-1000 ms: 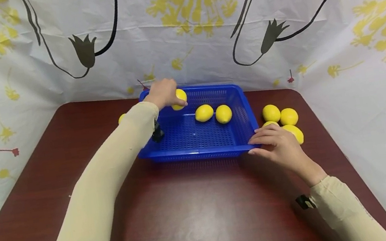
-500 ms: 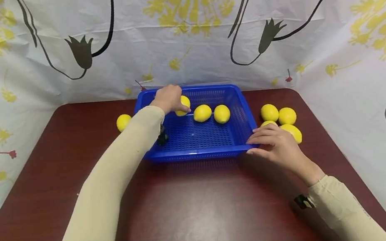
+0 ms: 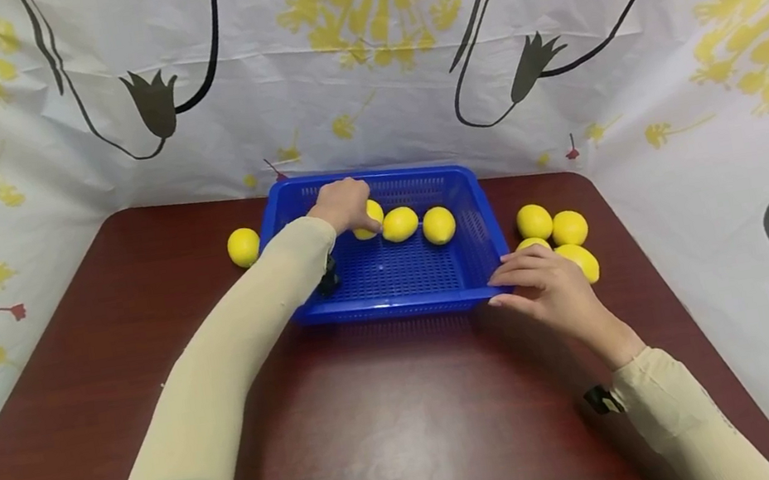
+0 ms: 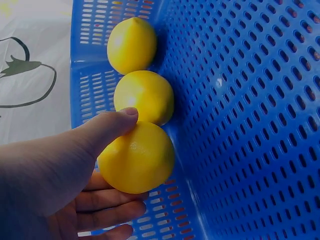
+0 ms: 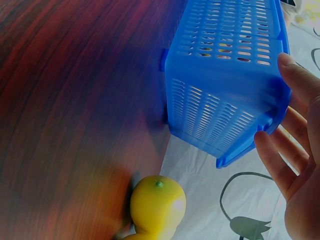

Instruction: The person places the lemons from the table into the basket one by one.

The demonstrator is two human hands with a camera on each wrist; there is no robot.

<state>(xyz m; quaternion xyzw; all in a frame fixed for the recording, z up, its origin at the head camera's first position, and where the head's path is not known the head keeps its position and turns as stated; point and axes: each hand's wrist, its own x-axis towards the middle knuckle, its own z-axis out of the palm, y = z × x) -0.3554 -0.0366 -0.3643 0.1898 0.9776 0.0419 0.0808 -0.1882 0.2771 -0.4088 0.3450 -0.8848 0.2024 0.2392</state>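
A blue perforated plastic basket (image 3: 398, 276) stands on the table's far part. Inside it, my left hand (image 3: 344, 203) holds a yellow lemon (image 4: 137, 159) low by the far wall, thumb on top and fingers behind. Beside that one sit a second lemon (image 3: 400, 224) and a third lemon (image 3: 438, 225), making a row along that wall. At the basket's near right corner, my right hand (image 3: 550, 285) grips the rim (image 5: 286, 102), its thumb on one side of the corner and its fingers on the other.
Left of the basket lies one lemon (image 3: 245, 248) on the dark red-brown table (image 3: 384, 425). Several lemons (image 3: 535, 222) cluster outside the basket's right wall, partly behind my right hand. A white patterned sheet (image 3: 383, 89) hangs behind the table.
My left hand has moved down and slightly right with its lemon, bringing it close beside the second lemon. The lemon left of the basket shows more fully. My right hand stays at the corner.
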